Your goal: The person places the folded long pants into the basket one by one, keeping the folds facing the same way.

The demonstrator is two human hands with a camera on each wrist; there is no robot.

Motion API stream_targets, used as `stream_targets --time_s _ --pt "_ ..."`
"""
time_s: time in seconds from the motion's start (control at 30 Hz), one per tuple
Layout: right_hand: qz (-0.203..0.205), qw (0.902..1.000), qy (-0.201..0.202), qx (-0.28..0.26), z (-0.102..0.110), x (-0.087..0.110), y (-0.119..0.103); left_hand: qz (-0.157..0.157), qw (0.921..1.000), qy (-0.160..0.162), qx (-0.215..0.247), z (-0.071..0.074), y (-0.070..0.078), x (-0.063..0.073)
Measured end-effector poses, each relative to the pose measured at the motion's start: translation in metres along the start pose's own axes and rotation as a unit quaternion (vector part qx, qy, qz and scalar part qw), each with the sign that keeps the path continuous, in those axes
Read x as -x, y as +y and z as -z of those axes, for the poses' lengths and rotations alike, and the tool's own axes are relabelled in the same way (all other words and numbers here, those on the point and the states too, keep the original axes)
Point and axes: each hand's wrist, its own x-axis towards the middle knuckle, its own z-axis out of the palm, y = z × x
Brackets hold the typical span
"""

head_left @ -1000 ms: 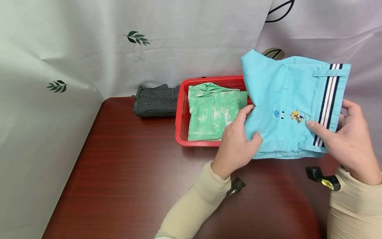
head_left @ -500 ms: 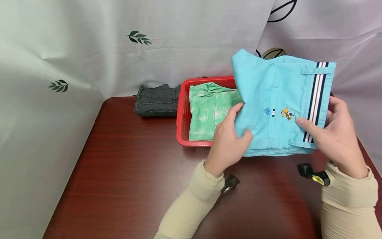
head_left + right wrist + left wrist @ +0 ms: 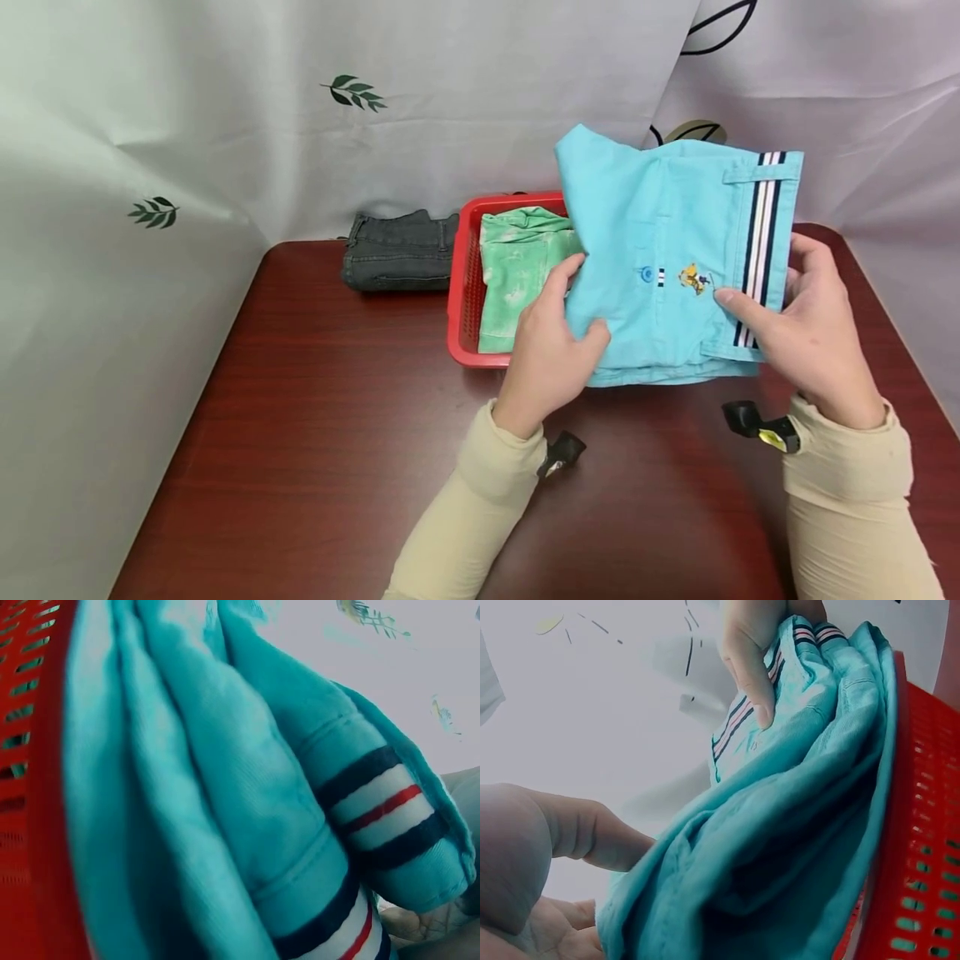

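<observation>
A folded pair of turquoise trousers (image 3: 637, 308), with a dark-and-white striped waistband and a small yellow embroidered figure, is held up over a red plastic basket (image 3: 467, 357). My left hand (image 3: 551, 354) grips its left edge, thumb on top and fingers partly hidden beneath. At the waistband end my right hand (image 3: 813, 342) pinches the cloth, its thumb lying across the stripes. Folded layers of the trousers (image 3: 780, 802) show close to the basket wall (image 3: 922, 825) in the left wrist view. In the basket lies a folded green tie-dyed garment (image 3: 517, 267), partly covered by the trousers.
A folded dark grey pair of jeans (image 3: 397, 254) lies left of the basket, at the table's back edge. The dark red wooden table (image 3: 300, 400) stretches in front. A pale curtain (image 3: 225, 100) with leaf prints hangs behind and at the sides.
Both hands have carried the turquoise trousers to the left, further over the basket, covering more of the green garment. The grips look the same.
</observation>
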Motion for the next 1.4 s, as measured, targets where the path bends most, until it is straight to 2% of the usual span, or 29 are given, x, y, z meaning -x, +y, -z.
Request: stream_targets --time_s 0.33,0.67,1.0,1.4 --pt "0.015 0.9999 -0.006 0.001 -0.016 -0.008 -0.007 0.0 0.9999 0.01 0.003 0.015 -0.006 -0.005" --pt "0.018 0.9995 -0.021 -0.017 -0.031 -0.013 -0.01 0.018 0.9993 0.019 -0.026 0.028 -0.013 -0.01" --pt "0.012 0.9989 -0.04 -0.022 -0.043 -0.019 -0.012 0.038 0.9985 0.027 -0.027 0.039 -0.018 -0.015" --pt "-0.005 0.9983 -0.049 -0.031 -0.057 -0.027 -0.011 0.049 0.9977 0.04 -0.025 0.05 -0.026 -0.019"
